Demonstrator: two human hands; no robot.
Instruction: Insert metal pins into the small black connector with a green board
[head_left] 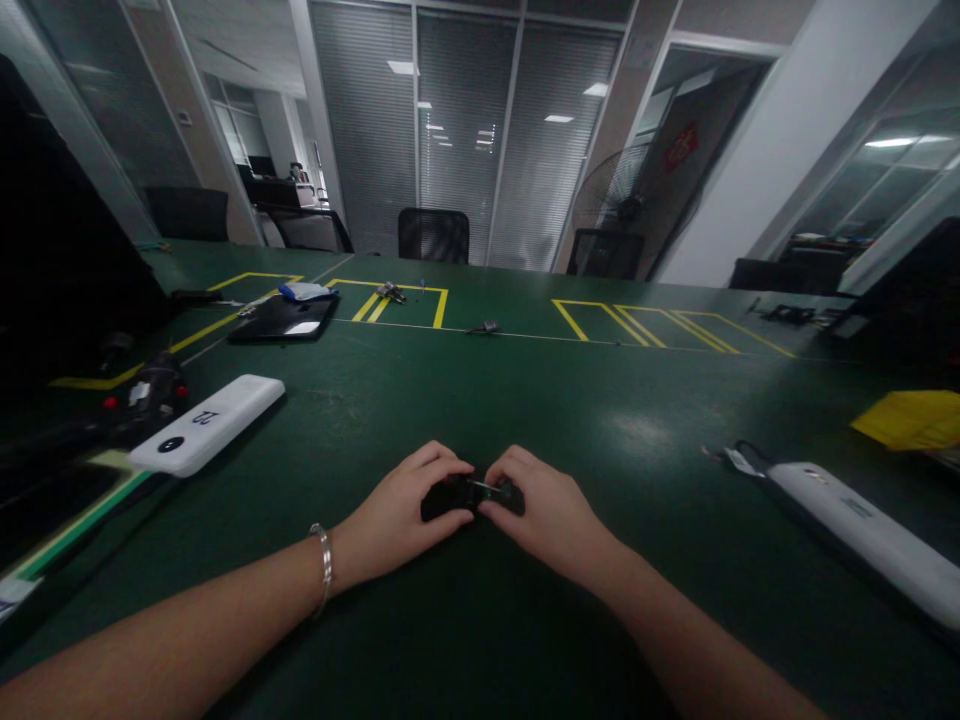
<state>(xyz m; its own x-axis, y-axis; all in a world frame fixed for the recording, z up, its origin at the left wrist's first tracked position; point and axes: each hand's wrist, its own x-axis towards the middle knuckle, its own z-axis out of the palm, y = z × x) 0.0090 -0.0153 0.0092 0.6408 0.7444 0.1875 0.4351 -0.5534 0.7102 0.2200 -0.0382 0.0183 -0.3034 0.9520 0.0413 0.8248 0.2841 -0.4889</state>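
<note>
My left hand (405, 512), with a bracelet (324, 560) at its wrist, curls its thumb and fingers around one end of a small black object (450, 497). My right hand (544, 508) closes on the other end, fingertips almost meeting those of the left. A thin, shiny strip crosses the gap between the two hands. The object is low over the green table (480, 620), and whether it touches the surface I cannot tell. Fingers cover much of it, and its kind is too dark to make out.
To the left lie a white power bank (217, 415) marked 22 and a dark tablet-like slab (281, 318). A long white device (862, 520) and a yellow object (909, 420) are at the right. Small metal parts (390, 292) and a dark piece (487, 327) lie farther back.
</note>
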